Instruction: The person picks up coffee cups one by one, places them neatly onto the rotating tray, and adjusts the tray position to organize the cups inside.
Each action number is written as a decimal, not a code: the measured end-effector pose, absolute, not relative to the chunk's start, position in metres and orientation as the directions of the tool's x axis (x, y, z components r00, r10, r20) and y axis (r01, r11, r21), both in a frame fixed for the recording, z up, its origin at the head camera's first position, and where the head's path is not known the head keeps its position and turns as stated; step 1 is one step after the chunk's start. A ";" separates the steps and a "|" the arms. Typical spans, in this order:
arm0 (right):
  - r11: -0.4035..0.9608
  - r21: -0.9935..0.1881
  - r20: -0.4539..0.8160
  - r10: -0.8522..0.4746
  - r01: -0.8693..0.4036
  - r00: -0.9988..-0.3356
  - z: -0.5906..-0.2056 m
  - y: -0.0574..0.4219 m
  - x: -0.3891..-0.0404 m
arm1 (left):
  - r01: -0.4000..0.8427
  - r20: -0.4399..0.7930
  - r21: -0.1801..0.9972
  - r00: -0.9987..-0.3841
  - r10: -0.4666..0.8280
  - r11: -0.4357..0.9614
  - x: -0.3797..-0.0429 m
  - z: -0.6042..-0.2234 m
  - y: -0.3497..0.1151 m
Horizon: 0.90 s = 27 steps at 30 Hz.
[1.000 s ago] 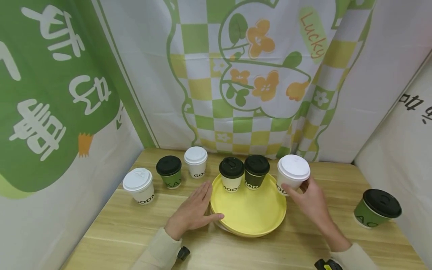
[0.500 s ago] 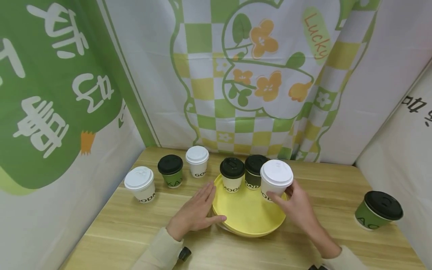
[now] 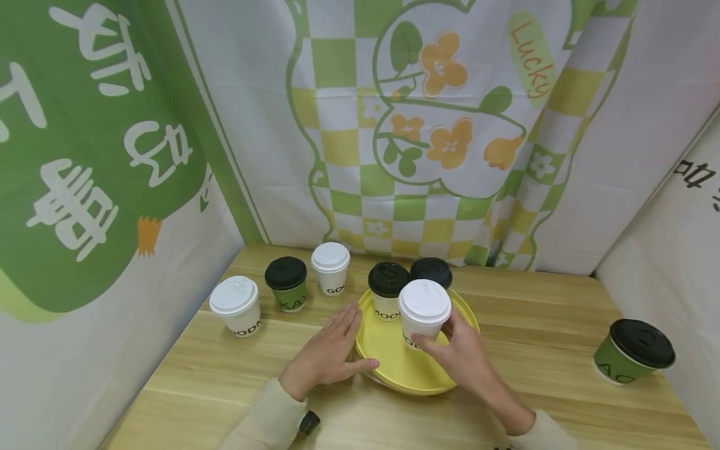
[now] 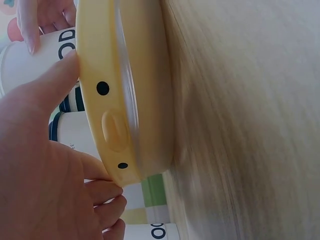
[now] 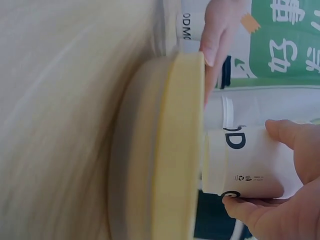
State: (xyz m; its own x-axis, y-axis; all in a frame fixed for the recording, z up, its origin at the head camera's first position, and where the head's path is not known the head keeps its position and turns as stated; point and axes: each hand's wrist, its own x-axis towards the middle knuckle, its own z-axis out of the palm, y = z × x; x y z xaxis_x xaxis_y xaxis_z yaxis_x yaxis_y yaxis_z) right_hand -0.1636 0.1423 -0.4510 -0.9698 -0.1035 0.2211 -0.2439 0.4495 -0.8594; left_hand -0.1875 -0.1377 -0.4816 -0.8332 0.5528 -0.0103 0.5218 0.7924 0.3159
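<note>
In the head view my right hand (image 3: 458, 353) grips a white paper cup with a white lid (image 3: 424, 306), held over the yellow round tray (image 3: 394, 369). The right wrist view shows thumb and fingers around the cup's side, its base close to the tray's rim. My left hand (image 3: 326, 353) lies with straight fingers along the tray's left rim; in the left wrist view its fingertips (image 4: 116, 190) touch that rim. A white cup with a black lid (image 3: 387, 306) stands on the tray. Behind it, a black-lidded dark cup (image 3: 432, 270) is mostly hidden by the held cup.
Left of the tray stand a white-lidded cup (image 3: 236, 306), a green cup with a black lid (image 3: 287, 284) and another white-lidded cup (image 3: 330, 269). A larger green cup (image 3: 632, 353) stands near the table's right edge. A patterned curtain (image 3: 416, 156) hangs behind the wooden table (image 3: 540, 312).
My right hand has carried the white-lidded cup leftward and nearer, from the tray's right edge to over its middle. My left hand stays at the rim.
</note>
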 end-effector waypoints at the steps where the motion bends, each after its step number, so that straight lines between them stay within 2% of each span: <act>1: 0.447 -0.862 0.216 -0.106 -0.240 -0.971 -0.453 0.139 -0.164 | 0.524 -0.007 0.313 -0.833 0.553 0.792 -0.188 -0.482 -0.138; 10: 0.422 -0.878 0.189 -0.125 -0.225 -0.974 -0.470 0.118 -0.166 | 0.516 -0.010 0.312 -0.838 0.546 0.798 -0.188 -0.482 -0.136; 27: 0.374 -0.881 0.215 -0.232 -0.291 -0.949 -0.488 0.096 -0.170 | 0.512 0.004 0.345 -0.839 0.544 0.787 -0.186 -0.480 -0.137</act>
State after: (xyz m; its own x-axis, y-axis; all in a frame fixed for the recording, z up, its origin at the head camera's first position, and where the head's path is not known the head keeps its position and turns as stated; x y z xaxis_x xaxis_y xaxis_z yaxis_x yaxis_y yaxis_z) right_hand -0.1701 0.0964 -0.4884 -0.9488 -0.2316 0.2149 -0.2907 0.3738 -0.8808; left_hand -0.1858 -0.1372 -0.4796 -0.8390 0.5441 0.0042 0.5118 0.7866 0.3454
